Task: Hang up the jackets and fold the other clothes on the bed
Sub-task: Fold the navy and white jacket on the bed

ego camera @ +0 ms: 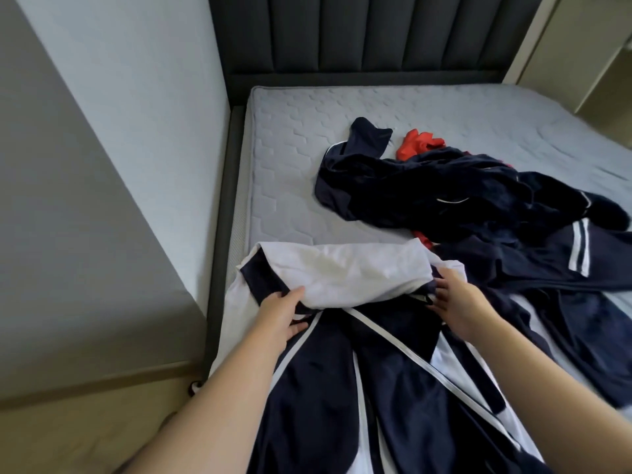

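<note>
The near corner of a bed, seen from above. A navy-and-white jacket (393, 388) is spread front-up on the mattress (301, 148), its body running toward the viewer and its white upper panel (342, 271) doubled back across the shoulders. The panel's lower edge is pinched by the left hand (280, 316), thumb on top and fingers beneath. This grip is probably taken so that the shoulders can be opened and lifted for hanging. The right hand (458, 302) is laid at the opposite shoulder with fingers slightly spread. Because of blur, it cannot be told whether cloth is gripped there or merely pressed flat.

Farther up the bed, a heap of dark clothes (444, 189) is left unsorted, with a red garment (419, 143) showing behind it. A striped navy garment (547, 265) is spread just right of the jacket. None of these is yet folded, so the task is judged to be at an early stage.

The mattress is bare, quilted and pale blue. It is bounded by a dark padded headboard (359, 32), with a pale wall (136, 97) at the left and a light floor (68, 432) below.
</note>
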Demonstrator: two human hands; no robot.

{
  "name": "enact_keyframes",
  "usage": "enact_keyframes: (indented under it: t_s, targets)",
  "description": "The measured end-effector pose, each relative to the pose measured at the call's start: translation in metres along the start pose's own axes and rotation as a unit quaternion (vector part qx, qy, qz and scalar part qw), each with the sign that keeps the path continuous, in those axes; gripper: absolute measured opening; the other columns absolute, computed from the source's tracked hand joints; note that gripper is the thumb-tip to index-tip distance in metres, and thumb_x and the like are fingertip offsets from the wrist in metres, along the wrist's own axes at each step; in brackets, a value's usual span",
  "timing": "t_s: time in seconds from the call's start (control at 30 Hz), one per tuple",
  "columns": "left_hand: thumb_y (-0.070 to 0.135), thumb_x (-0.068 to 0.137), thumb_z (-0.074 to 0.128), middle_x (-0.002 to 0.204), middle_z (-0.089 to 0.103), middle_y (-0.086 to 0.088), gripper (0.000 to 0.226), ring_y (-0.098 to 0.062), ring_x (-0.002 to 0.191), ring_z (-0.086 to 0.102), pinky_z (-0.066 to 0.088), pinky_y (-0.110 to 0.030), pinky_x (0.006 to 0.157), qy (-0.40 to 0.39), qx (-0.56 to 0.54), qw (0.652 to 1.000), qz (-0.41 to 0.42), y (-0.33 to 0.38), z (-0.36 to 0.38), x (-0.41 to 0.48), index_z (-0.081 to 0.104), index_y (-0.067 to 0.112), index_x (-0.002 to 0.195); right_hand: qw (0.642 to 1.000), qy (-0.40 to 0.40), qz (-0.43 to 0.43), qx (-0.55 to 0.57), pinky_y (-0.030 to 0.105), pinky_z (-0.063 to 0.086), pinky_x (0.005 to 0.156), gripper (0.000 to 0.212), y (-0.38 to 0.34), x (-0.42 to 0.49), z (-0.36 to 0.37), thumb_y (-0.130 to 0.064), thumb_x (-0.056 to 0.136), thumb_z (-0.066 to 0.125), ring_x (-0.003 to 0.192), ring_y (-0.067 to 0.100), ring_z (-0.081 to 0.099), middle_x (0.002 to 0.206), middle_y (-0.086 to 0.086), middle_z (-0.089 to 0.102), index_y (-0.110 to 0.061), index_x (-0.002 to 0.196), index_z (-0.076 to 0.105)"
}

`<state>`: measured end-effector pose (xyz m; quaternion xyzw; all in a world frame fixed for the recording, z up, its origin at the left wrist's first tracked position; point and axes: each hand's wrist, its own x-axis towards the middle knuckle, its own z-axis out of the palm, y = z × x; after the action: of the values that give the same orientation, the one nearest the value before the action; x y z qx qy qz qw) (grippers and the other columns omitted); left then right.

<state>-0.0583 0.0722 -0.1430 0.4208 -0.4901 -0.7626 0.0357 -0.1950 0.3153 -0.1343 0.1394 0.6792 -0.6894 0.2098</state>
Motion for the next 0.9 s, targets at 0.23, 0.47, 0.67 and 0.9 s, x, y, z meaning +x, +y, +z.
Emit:
enact_keyframes:
  t_s: [0.23, 0.47, 0.67, 0.9]
  targets:
    - [-0.004, 0.087, 0.057, 0.088, 0.065, -0.009, 0.017, -0.022, 0.076, 0.062, 0.052, -0.033, 0.066, -0.048, -0.018, 0.998, -0.044, 0.003, -0.026, -0.001, 0.058, 0.008, 0.098, 0.997, -0.022, -0.047, -0.051, 0.037, 0.053, 0.068, 0.012, 0.002, 0.000, 0.006, -0.003, 0.080, 0.062, 0.071, 0.025, 0.064, 0.085, 0.017, 0.065, -0.002, 0.092, 0.063]
    - [0.011, 0.088, 0.058, 0.088, 0.070, -0.006, 0.014, -0.020, 0.074, 0.066, 0.055, -0.029, 0.062, -0.056, 0.067, 0.995, -0.046, 0.005, -0.041, 0.015, 0.062, 0.011, 0.102, 0.996, -0.010, -0.023, -0.084, 0.037, 0.053, 0.059, 0.035, 0.019, 0.005, 0.009, -0.021, 0.070, 0.061, 0.071, 0.026, 0.063, 0.082, 0.014, 0.060, -0.021, 0.102, 0.046]
    - [0.033, 0.090, 0.060, 0.118, 0.064, -0.009, 0.043, -0.028, 0.108, 0.061, 0.047, -0.046, 0.099, 0.035, 0.018, 0.993, 0.110, 0.033, -0.019, 0.051, 0.057, 0.010, 0.126, 0.984, 0.119, 0.011, -0.129, 0.042, 0.054, 0.084, 0.078, -0.013, 0.047, 0.023, -0.061, 0.048, 0.069, 0.092, 0.031, 0.065, 0.101, 0.006, 0.064, -0.008, 0.104, 0.059]
    - [0.048, 0.094, 0.048, 0.094, 0.060, -0.001, 0.055, -0.019, 0.081, 0.056, 0.046, -0.030, 0.069, 0.113, 0.071, 0.989, 0.071, 0.030, -0.001, 0.091, 0.053, 0.005, 0.128, 0.988, 0.091, 0.035, -0.117, 0.041, 0.052, 0.093, 0.058, -0.021, 0.083, 0.041, -0.056, 0.071, 0.068, 0.101, 0.029, 0.064, 0.112, 0.008, 0.062, -0.012, 0.108, 0.064]
